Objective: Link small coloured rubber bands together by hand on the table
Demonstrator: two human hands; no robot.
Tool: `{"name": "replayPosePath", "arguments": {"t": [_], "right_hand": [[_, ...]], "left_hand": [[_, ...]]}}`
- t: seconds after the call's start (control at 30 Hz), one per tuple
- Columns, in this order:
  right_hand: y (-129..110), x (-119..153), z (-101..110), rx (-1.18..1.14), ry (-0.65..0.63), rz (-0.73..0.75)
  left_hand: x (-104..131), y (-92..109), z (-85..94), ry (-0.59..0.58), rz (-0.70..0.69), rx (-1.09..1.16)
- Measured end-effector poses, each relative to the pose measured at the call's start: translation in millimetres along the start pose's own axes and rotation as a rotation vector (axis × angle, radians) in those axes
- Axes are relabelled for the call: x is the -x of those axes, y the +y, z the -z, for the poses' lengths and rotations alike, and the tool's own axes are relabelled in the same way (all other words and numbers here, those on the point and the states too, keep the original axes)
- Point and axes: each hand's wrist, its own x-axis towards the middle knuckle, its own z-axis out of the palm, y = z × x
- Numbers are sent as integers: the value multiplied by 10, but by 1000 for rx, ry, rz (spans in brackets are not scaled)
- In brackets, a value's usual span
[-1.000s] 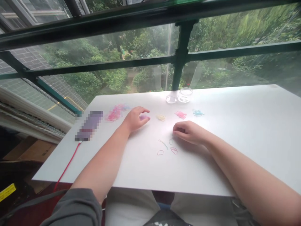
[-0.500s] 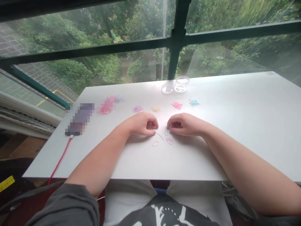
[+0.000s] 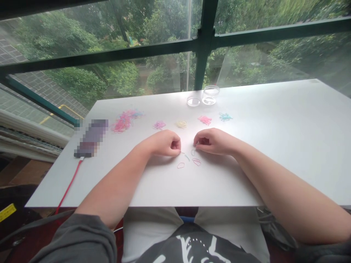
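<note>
My left hand rests on the white table, its thumb and index finger pinched together on a thin rubber band whose end pokes out. Across a small gap my right hand is curled, fingertips drawn together low over the table; what they hold, if anything, is too small to make out. Just below its fingertips lies a greenish rubber band. Between and in front of the hands lie a narrow teal band, pink bands and a single pink loop.
Behind my hands sit small piles of bands: purple, yellow, pink and teal. A larger mixed pile lies left, near a blurred phone on a red cable. A clear jar and lid stand by the window.
My left thumb and index finger have closed into a pinch on a band. The teal band has shifted slightly. My right hand has barely moved; the whole view has tilted a little.
</note>
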Motion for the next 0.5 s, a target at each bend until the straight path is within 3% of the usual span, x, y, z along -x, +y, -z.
{"name": "replayPosePath", "arguments": {"t": [0.2,0.5], "right_hand": [[9,-10,-25,-2,-34,125],[-8,-29,-76,-9,-16,165]], "left_hand": [[4,-30,5,-27,-17,23],[31,6,6,-42,-34,22]]}}
